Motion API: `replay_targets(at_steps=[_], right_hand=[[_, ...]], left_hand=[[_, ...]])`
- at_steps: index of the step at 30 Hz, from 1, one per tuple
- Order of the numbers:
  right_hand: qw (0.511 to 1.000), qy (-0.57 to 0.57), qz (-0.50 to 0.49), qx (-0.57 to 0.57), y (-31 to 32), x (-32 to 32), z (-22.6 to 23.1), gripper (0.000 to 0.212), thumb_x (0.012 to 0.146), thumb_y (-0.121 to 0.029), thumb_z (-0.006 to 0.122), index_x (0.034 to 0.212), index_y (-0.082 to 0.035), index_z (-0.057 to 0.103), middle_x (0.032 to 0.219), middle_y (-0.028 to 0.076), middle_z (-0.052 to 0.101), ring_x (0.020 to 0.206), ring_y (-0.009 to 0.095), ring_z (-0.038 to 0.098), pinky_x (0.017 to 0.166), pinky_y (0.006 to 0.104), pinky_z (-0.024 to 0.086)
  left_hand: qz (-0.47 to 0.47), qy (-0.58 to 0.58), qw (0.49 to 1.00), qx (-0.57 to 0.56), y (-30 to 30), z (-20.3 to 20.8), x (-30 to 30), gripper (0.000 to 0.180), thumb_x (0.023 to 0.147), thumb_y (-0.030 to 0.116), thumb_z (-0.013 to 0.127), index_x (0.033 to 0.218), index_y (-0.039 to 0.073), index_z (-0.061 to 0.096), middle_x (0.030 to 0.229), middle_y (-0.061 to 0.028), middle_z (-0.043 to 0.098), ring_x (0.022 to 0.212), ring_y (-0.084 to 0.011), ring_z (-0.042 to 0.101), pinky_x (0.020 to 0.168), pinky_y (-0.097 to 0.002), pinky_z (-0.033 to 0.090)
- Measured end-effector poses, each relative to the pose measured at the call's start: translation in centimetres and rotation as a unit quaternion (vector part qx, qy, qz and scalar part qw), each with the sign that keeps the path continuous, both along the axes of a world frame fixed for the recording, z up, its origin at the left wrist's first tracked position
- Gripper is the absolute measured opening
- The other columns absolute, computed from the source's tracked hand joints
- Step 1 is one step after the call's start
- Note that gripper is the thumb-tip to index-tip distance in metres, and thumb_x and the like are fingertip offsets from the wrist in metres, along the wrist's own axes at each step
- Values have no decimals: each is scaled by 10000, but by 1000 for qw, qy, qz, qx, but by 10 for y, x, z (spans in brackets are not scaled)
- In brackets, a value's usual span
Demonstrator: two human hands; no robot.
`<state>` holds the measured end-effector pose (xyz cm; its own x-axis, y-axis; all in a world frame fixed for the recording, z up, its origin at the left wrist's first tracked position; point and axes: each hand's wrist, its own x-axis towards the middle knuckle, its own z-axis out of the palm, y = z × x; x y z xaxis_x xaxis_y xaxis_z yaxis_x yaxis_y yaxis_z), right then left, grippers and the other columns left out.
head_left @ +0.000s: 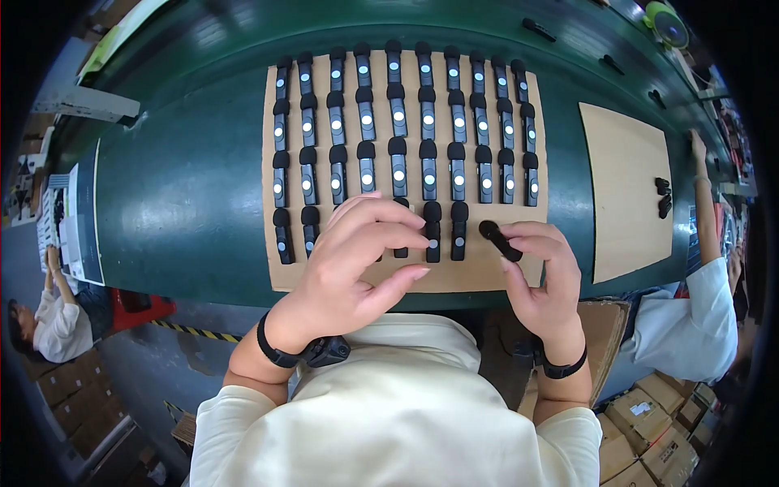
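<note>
Small black clip-on microphones with foam tops lie in rows on a cardboard sheet (503, 280), most showing a pale round spot. My right hand (548, 280) pinches one microphone (501, 242) between thumb and fingers, just past the right end of the front row. It is tilted, foam end toward the upper left. Over the front row, my left hand (349, 264) is open, its fingers curved and the thumb apart. Its fingertips are by a microphone (432, 233) in that row; whether they touch it I cannot tell. That hand partly hides several front-row microphones.
The cardboard lies on a green table (195, 203). A second cardboard sheet (629, 195) at the right carries a few black pieces (664, 199). Loose dark items (539, 30) lie along the far side. Co-workers sit at the left (61, 321) and right (682, 325).
</note>
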<state>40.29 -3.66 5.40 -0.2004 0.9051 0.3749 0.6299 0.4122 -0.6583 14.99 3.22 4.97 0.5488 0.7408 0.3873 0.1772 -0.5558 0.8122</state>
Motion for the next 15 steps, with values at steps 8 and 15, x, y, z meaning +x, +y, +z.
replay_targets(at_steps=[8,15], right_hand=[[990,-138,24,-4,-22,-2,-24,351,667,51,734,957,-45,562,1084,148,600,922,335,617,744,392,518],[987,-160,-1,17,-13,-3,-29,286,700,0,733,943,-58,594,1089,121,597,955,308,606,764,390,498]], left_hand=[[-7,5,1000,-3,2,-3,-1,240,730,72,770,944,57,664,1046,-85,633,965,-277,606,985,-457,417],[-5,8,1000,-8,6,-3,3,234,731,64,767,940,63,660,1049,-82,632,970,-279,604,995,-462,413]])
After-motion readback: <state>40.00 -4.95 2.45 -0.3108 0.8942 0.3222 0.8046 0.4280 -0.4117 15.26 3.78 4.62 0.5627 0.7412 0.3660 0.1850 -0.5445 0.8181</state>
